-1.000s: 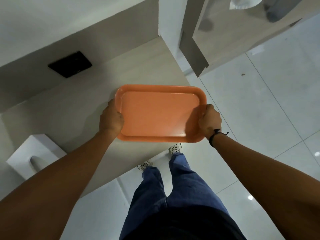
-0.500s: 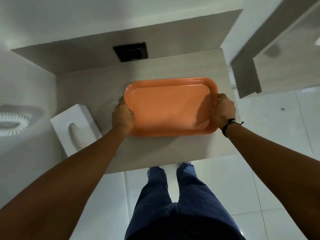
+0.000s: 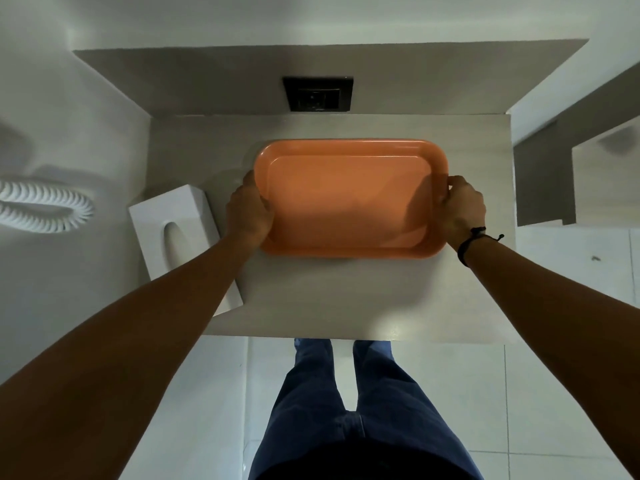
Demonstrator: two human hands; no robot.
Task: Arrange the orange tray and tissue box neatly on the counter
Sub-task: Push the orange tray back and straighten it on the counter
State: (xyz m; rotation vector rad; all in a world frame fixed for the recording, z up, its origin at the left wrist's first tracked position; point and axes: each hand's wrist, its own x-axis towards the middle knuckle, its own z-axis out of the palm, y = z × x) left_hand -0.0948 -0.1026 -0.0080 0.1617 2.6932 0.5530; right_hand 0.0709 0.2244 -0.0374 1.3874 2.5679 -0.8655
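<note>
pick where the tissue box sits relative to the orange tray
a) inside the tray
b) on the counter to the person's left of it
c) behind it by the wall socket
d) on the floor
b: the white tissue box stands on the counter, left of the orange tray and outside it, partly hidden by the left forearm.

The left forearm (image 3: pixel 180 296) covers the near right corner of the white tissue box (image 3: pixel 173 233). The coiled white cord (image 3: pixel 45 211) runs off the left edge. Fingers of both hands disappear under the orange tray (image 3: pixel 349 199) rim.
</note>
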